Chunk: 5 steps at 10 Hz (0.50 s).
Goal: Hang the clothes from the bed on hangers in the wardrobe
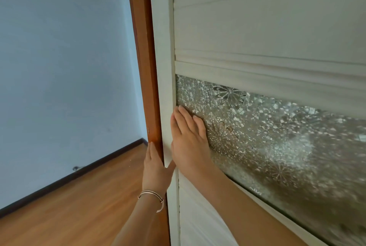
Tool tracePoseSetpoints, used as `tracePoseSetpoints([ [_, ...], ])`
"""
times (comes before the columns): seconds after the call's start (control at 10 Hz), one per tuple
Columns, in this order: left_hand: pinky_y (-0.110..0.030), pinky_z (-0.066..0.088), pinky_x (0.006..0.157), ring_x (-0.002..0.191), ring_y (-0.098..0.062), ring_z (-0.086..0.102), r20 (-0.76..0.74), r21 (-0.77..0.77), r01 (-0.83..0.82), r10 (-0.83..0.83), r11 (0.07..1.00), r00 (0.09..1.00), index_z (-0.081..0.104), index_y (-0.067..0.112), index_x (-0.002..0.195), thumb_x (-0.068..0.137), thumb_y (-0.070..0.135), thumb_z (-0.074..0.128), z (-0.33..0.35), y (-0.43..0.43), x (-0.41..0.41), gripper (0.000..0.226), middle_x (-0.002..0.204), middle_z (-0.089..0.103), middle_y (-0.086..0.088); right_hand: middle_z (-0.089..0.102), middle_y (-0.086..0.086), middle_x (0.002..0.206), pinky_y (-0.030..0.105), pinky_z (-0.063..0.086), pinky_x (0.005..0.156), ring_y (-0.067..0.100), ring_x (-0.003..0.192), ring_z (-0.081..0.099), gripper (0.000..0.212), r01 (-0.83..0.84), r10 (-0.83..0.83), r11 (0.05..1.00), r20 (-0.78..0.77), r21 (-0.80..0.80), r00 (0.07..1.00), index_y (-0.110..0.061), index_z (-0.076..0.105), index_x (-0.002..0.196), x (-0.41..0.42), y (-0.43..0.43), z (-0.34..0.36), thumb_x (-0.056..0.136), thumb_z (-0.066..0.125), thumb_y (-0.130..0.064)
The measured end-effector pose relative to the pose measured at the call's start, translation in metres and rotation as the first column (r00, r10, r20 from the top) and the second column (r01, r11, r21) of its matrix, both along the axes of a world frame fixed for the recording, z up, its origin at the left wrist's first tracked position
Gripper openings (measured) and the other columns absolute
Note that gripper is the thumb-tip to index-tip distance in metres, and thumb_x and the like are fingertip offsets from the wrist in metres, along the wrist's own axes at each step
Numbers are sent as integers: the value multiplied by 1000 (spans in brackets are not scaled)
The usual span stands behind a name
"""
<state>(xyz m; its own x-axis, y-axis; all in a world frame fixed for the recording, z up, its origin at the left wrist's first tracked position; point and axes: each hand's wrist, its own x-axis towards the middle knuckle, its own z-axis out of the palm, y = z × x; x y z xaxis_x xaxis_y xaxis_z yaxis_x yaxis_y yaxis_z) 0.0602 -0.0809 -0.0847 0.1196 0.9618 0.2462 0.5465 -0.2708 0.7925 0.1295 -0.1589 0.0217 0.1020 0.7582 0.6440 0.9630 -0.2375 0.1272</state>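
The wardrobe's white sliding door (267, 27) fills the right of the view, with a band of patterned frosted glass (277, 126) across it. The door's left stile meets the wardrobe's brown wooden side panel (144, 67). My right hand (190, 142) lies flat on the glass with straight fingers, next to the stile. My left hand (156, 168) rests on the door's left edge, fingers along the brown panel and thumb on the white stile. No clothes, hangers or bed are in view. The wardrobe's inside is hidden.
A pale blue wall (63, 67) stands to the left, with a dark skirting board along its foot. Wooden floor (79, 206) runs along the lower left. A bracelet (152, 198) sits on my left wrist.
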Motion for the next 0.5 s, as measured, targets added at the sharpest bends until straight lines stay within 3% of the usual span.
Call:
tracePoseSetpoints([
  [0.2, -42, 46, 102, 128, -24, 47, -130, -91, 36, -47, 995, 990, 18, 22, 145, 85, 41, 55, 1, 10, -7, 74, 147, 39, -4, 57, -6, 133, 31, 20, 105, 9, 130, 45, 52, -24, 23, 999, -23, -34, 999, -19, 60, 123, -4, 3, 0, 80, 32, -19],
  [0.3, -38, 52, 94, 113, -23, 58, -342, -73, 72, -92, 995, 935, 39, 16, 134, 87, 42, 52, 15, 8, -11, 55, 131, 56, -5, 44, -3, 145, 33, 13, 113, 12, 139, 32, 48, -71, 70, 991, -14, -116, 997, -15, 51, 132, 3, -3, 6, 85, 44, -18],
  [0.4, -29, 49, 96, 108, -16, 61, -363, 7, 146, -134, 989, 922, 56, 24, 119, 90, 40, 48, 49, -11, -27, 35, 121, 63, 0, 52, -3, 136, 30, 26, 110, 16, 129, 42, 35, -343, 317, 931, -190, -125, 929, -16, 57, 124, 12, -14, 20, 93, 40, -17],
  [0.5, -9, 44, 85, 105, 1, 58, -26, 268, 183, -183, 946, 983, 63, 33, 113, 82, 48, 53, 106, -47, -49, 35, 116, 65, 15, 66, -9, 110, 13, 45, 86, 3, 100, 59, 26, -397, 457, 888, -531, 231, 713, -21, 66, 111, 19, -46, 57, 93, 48, -22],
])
